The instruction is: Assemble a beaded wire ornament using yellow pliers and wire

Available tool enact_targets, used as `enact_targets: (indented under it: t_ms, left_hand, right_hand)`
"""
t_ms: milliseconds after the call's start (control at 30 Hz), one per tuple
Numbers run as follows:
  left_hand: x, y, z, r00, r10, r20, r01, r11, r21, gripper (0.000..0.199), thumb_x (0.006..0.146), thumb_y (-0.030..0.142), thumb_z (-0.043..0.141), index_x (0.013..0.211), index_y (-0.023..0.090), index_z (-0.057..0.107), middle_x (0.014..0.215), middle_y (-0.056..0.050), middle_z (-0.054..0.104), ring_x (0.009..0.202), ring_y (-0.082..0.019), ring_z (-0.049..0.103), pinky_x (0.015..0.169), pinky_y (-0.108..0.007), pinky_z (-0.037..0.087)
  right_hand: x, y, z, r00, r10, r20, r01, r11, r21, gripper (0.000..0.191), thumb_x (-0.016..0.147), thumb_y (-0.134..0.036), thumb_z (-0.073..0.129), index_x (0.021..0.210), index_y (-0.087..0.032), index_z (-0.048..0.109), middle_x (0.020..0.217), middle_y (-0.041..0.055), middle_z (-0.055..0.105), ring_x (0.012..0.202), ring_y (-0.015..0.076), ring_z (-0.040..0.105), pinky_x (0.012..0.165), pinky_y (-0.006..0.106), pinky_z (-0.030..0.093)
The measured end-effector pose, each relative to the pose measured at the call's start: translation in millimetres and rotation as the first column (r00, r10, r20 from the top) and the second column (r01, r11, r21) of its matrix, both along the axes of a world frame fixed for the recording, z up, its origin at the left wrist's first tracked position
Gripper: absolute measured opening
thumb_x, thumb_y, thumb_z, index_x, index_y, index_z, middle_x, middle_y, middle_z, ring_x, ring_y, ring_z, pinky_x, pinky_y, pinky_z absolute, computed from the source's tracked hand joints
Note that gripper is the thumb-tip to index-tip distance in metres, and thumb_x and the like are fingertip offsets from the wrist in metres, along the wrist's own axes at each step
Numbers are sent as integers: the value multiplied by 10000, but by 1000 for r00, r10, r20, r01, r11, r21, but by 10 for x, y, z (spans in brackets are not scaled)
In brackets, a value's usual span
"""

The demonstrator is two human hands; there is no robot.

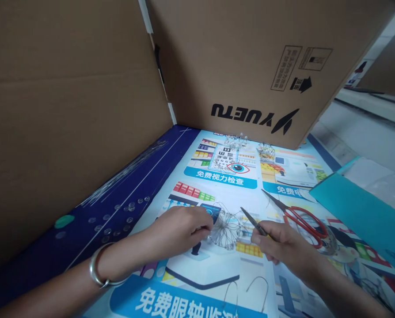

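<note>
A round piece of thin wire loops, with clear beads along its edge, sits in the middle of the printed sheet. My left hand is closed in a pinch at its left edge; the fingertips are partly hidden. On the other side, my right hand is wrapped round needle-nose pliers, whose tip points up and left beside the wire piece. Red-handled scissors lie just beyond my right hand. Nearer to me are bent wires with hooked ends.
Cardboard panels stand at the left and back. Loose clear beads and a bundle of straight wires lie on the dark blue strip at left. More beaded wire pieces are at the back. A turquoise box stands at right.
</note>
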State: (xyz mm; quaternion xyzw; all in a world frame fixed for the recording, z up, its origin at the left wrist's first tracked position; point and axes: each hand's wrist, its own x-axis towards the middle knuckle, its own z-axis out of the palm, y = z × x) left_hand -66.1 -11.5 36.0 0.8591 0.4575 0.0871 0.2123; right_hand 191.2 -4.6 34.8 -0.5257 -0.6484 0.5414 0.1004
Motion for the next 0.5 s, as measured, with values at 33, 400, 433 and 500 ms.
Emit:
enact_targets:
  t_ms: [33,400,433,500]
  left_hand:
    - [1,2,1,1000,-1,-2,1,1000,2,155,842,198,466,863,211,619,822,-8,627,756,-157,575,655,-229,409]
    - [-8,5,-4,1000,-3,16,2,1000,15,150,833,188,475,850,211,622,808,-7,629,742,-157,573,642,-228,403]
    - [-8,5,-6,1000,0,22,0,1000,16,151,833,188,476,851,211,624,804,-8,629,739,-158,573,642,-229,402]
    - [-7,5,-7,999,0,39,-1,1000,18,154,835,192,476,850,210,628,797,-11,629,734,-158,570,641,-229,400]
  right_hand:
    - [19,14,-2,1000,-8,-7,8,1000,-14,233,829,-385,467,724,-182,512,527,-51,446,490,82,403,469,206,318]
    - [245,189,71,945,31,324,-110,968,226,298,838,-414,407,666,-191,503,591,-6,555,546,128,527,484,230,345]
    - [247,182,74,902,25,432,-170,939,300,291,836,-400,411,655,-194,510,603,6,571,559,140,537,480,237,325]
    - [244,152,72,794,2,608,-298,873,387,250,826,-364,431,673,-202,543,653,36,607,606,173,565,483,253,299]
